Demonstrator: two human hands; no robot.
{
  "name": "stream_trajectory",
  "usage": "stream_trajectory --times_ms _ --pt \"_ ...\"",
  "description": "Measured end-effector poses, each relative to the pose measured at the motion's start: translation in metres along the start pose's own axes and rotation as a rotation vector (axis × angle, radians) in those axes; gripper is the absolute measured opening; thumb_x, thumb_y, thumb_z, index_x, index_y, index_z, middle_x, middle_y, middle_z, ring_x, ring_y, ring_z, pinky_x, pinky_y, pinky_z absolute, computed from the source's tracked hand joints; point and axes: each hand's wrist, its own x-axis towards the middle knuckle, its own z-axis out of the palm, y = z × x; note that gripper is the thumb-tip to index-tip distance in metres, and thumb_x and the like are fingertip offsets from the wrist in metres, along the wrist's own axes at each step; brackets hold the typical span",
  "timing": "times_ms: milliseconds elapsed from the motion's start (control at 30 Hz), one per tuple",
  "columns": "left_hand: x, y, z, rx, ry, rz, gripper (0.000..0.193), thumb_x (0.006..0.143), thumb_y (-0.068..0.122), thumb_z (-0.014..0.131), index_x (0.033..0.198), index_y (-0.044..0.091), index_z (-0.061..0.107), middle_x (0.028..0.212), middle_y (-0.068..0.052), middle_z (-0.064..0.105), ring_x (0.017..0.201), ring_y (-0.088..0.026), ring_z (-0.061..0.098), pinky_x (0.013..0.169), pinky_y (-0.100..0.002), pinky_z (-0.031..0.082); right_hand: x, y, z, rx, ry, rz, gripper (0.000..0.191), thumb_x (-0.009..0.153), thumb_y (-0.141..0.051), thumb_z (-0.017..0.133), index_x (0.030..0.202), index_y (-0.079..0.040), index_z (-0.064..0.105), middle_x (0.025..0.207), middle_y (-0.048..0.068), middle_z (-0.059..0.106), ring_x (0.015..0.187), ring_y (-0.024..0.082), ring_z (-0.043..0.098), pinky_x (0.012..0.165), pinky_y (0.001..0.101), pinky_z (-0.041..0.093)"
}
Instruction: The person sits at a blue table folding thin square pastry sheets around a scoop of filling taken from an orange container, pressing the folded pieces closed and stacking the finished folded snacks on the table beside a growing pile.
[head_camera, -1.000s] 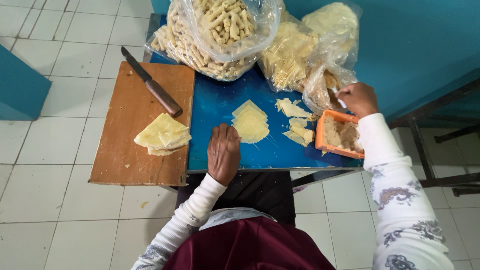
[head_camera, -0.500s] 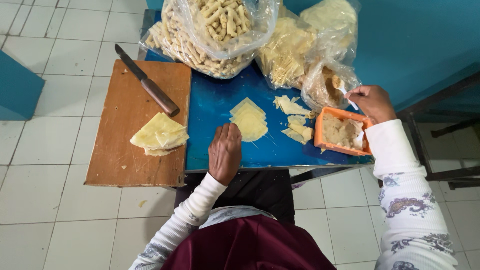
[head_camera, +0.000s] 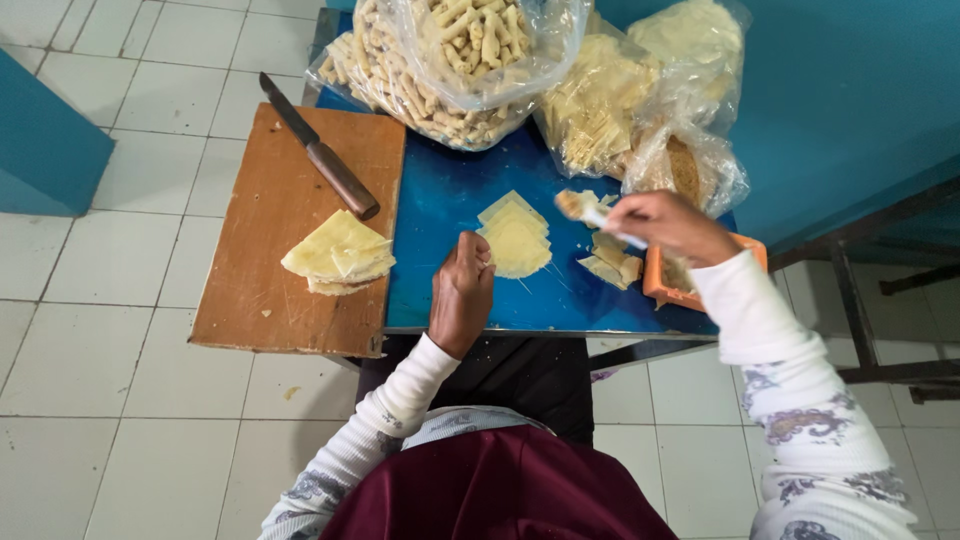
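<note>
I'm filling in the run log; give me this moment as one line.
left hand: resting on blue table beside wrapper stack | right hand: holding loaded spoon above table | knife: on cutting board

Right hand (head_camera: 672, 226) lifted loaded spoon (head_camera: 590, 211) from orange tray (head_camera: 700, 290) toward wrappers (head_camera: 516, 240).

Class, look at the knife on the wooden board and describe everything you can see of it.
The knife lies flat on the wooden cutting board, slanting across its far corner. Its long, narrow, dark grey blade points away toward the board's far left edge and looks like metal. Its rounded brown handle, seemingly wood, points toward the stack of pale yellow square sheets, stopping just short of it. Neither hand touches it; only the board does.
</note>
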Motion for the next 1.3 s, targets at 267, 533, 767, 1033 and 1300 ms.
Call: stream_trajectory --times_ms 267,533,767,1033,1300 --pt "0.001 -0.008 0.005 -0.134 0.01 -0.015 0.034 0.086 -0.012 0.065 0.114 0.001 0.05 0.09 -0.014 0.066 0.076 -0.023 0.07 0.067 -0.033 0.056 0.023 -0.017 0.054 -0.389 0.013 -0.212 0.015 0.088 -0.021 0.075 0.096 -0.008 0.073 0.084 0.008 0.074 0.074 0.022 0.069 0.068 0.0372 0.052" --pt "0.008 -0.011 0.013 -0.257 -0.009 -0.08 0.036 0.087 -0.011 0.065 0.118 0.0 0.052 0.09 -0.012 0.068 0.076 -0.019 0.071 0.069 -0.029 0.057 0.008 -0.036 0.062 -0.741 0.207 -0.536 0.007 0.08 -0.006 0.071 0.082 -0.008 0.065 0.085 0.007 0.065 0.087 0.03 0.06 0.074 0.0412 0.047" --pt "0.011 -0.014 0.017 -0.299 -0.025 -0.102 0.035 0.086 -0.012 0.062 0.119 -0.001 0.052 0.089 -0.01 0.066 0.077 -0.016 0.068 0.071 -0.027 0.056 0.005 -0.039 0.062 -0.806 0.257 -0.561 0.007 0.083 -0.007 0.071 0.083 -0.01 0.064 0.084 0.004 0.062 0.089 0.026 0.058 0.073 0.0409 0.044" --pt "0.011 -0.015 0.015 -0.289 -0.046 -0.127 0.036 0.086 -0.011 0.063 0.119 -0.001 0.053 0.091 -0.009 0.066 0.078 -0.015 0.067 0.071 -0.027 0.056 0.009 -0.028 0.066 -0.748 0.259 -0.578 0.007 0.085 -0.009 0.072 0.085 -0.008 0.065 0.085 0.006 0.063 0.086 0.027 0.058 0.072 0.0411 0.045" --pt "0.012 -0.016 0.014 -0.269 -0.044 -0.127 0.036 0.086 -0.011 0.064 0.119 0.0 0.053 0.092 -0.009 0.066 0.079 -0.015 0.068 0.071 -0.027 0.056 0.012 -0.02 0.052 -0.641 0.167 -0.503 0.006 0.08 -0.002 0.069 0.083 -0.006 0.066 0.085 0.006 0.068 0.087 0.029 0.061 0.077 0.0418 0.048"
